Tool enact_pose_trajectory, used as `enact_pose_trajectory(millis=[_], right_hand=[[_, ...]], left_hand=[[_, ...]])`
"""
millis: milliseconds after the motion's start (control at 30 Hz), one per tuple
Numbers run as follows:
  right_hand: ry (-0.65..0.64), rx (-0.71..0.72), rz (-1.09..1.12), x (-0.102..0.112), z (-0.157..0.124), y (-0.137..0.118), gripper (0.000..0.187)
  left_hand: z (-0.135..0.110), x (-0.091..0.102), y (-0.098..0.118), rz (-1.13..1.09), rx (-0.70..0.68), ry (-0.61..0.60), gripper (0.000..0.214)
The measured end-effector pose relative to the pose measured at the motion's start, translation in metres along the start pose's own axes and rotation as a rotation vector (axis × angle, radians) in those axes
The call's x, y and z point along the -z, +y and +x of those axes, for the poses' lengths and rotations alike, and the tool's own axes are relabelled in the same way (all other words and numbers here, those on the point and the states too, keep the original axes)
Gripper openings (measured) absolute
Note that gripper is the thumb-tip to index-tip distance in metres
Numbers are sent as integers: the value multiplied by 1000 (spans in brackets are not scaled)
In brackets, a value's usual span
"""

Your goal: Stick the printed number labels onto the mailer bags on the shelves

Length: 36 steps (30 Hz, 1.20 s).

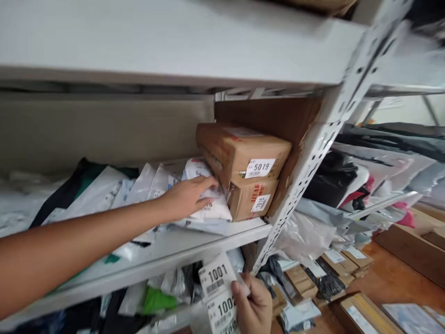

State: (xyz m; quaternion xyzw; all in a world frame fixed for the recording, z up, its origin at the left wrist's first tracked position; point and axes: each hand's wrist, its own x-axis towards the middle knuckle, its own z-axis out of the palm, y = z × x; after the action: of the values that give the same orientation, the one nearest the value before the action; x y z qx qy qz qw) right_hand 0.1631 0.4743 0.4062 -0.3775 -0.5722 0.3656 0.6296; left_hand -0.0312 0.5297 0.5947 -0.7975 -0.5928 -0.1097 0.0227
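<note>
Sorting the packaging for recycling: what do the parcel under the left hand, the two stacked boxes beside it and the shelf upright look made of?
The white parcel under the left hand looks like soft plastic film, crinkled and slightly glossy. The two stacked boxes look like brown corrugated cardboard, matt, with white paper labels. The shelf upright seems painted metal, pale grey with punched holes.

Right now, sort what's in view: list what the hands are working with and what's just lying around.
In hand:
left hand resting on the white parcel on the shelf
right hand holding the label sheet, printed 1001 and 1002

Lying about:
cardboard box marked 5019
lower cardboard box
grey mailer bags
black bag
small boxes on the floor
</note>
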Motion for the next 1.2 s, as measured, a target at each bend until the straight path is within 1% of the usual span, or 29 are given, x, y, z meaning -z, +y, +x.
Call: enact_pose_trajectory(millis=[67, 133, 167, 200, 233, 267, 300, 333, 367, 400, 433, 467, 500, 533, 567, 600, 667, 700, 767, 800, 867, 933, 967, 1000, 1033, 1067, 1100, 1167, 1200], right_hand=[[-144, -82, 4, 16, -4, 4, 43], [-228, -171, 13, 26, -10, 8, 39], [-245, -205, 16, 28, -15, 10, 38], [-254, -232, 18, 29, -21, 13, 39], [-252, -257, 21, 29, -28, 15, 40], [-246, -286, 26, 28, -36, 17, 42], [-247, -320, 35, 26, -44, 19, 44], [-258, -355, 49, 24, -53, 22, 45], [-280, -389, 67, 21, -61, 24, 46], [-308, -417, 85, 18, -68, 25, 46], [-334, -437, 98, 14, -74, 27, 47], [-356, -449, 105, 11, -79, 29, 47], [-375, -454, 107, 8, -83, 32, 47], [-400, -457, 109, 5, -86, 34, 47], [-437, -463, 114, 3, -88, 37, 47], [-479, -472, 126, 1, -89, 41, 46], [-508, -503, 179, -3, -91, 48, 40], [-484, -526, 216, -5, -92, 52, 38], [-419, -588, 283, -10, -96, 59, 45], [-413, -626, 319, -13, -98, 61, 47], [-479, -730, 391, -18, -105, 66, 40], [-517, -840, 436, -20, -112, 69, 37], [-495, -888, 442, -20, -115, 71, 37], [-457, -923, 436, -19, -117, 73, 38], [-415, -944, 424, -17, -119, 76, 38], [-377, -955, 414, -15, -120, 78, 38], [-350, -957, 407, -14, -120, 81, 39], [-336, -947, 392, -14, -122, 86, 39], [-354, -939, 384, -17, -123, 88, 40]], left_hand=[[0, 10, -2, 73, -110, -94, 30], [-13, 20, 1, 102, -157, -147, 31], [-27, 22, 5, 91, -153, -115, 32], [-45, 19, 13, 61, -143, -28, 33], [-66, 11, 22, 11, -116, 101, 33], [-90, -3, 33, -62, -117, 213, 33], [-115, -22, 45, -171, -183, 308, 30], [-138, -46, 56, -315, -178, 329, 28], [-158, -73, 64, -431, -57, 292, 28], [-174, -101, 70, -554, 192, 172, 38], [-184, -128, 73, -729, 409, 149, 46], [-190, -152, 74, -969, 563, 129, 48], [-192, -172, 73, -1227, 637, 125, 54], [-191, -187, 72, -1405, 672, 137, 62], [-188, -198, 70, -1538, 706, 166, 65], [-185, -206, 69, -1609, 737, 203, 64], [-182, -214, 69, -1574, 806, 286, 49], [-183, -216, 70, -1503, 825, 318, 41], [-189, -220, 76, -1325, 808, 347, 33], [-193, -222, 79, -1237, 787, 342, 31], [-205, -226, 82, -1102, 737, 286, 28], [-221, -229, 77, -1038, 727, 252, 31], [-231, -232, 69, -1000, 772, 303, 32], [-242, -235, 58, -945, 854, 402, 33], [-255, -238, 44, -877, 965, 536, 34], [-269, -242, 29, -743, 1099, 716, 36], [-281, -247, 13, -662, 1196, 799, 40], [-301, -257, -16, -606, 1288, 853, 44], [-305, -262, -25, -617, 1295, 843, 45]])
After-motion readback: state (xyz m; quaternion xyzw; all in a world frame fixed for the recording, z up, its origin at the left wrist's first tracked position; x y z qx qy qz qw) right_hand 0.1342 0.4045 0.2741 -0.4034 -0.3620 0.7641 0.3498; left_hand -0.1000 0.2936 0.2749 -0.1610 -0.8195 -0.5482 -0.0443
